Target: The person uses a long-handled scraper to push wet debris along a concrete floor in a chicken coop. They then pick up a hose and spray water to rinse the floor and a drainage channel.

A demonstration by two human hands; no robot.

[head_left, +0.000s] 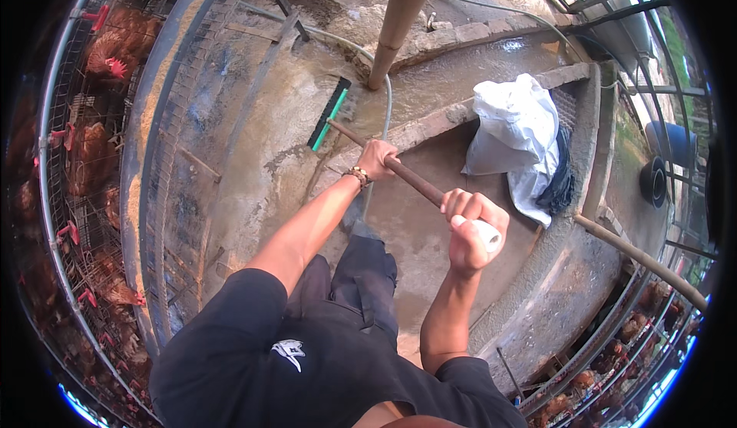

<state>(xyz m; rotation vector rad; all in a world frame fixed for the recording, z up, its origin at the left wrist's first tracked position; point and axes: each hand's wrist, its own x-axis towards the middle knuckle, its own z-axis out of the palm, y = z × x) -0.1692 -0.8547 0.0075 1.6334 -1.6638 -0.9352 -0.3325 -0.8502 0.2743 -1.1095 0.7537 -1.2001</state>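
Note:
A long brown handle [419, 182] runs from a green-and-black broom or squeegee head [329, 113] up towards my body. Partway down the handle, my left hand [378, 159] is wrapped around it, with beaded bracelets at the wrist. My right hand [475, 229] grips the upper end, where a white end piece [488, 235] sticks out of the fist. The head sits on the wet concrete floor [270, 157], left of a bamboo post. Its underside is hidden.
Caged brown hens [109, 54] and a feed trough [167, 65] line the left. A bamboo post [397, 30] and a hose [388, 100] stand close beyond the head. White sacks [515, 128] rest by a low concrete wall [567, 238]. A bamboo pole [639, 258] juts out at right.

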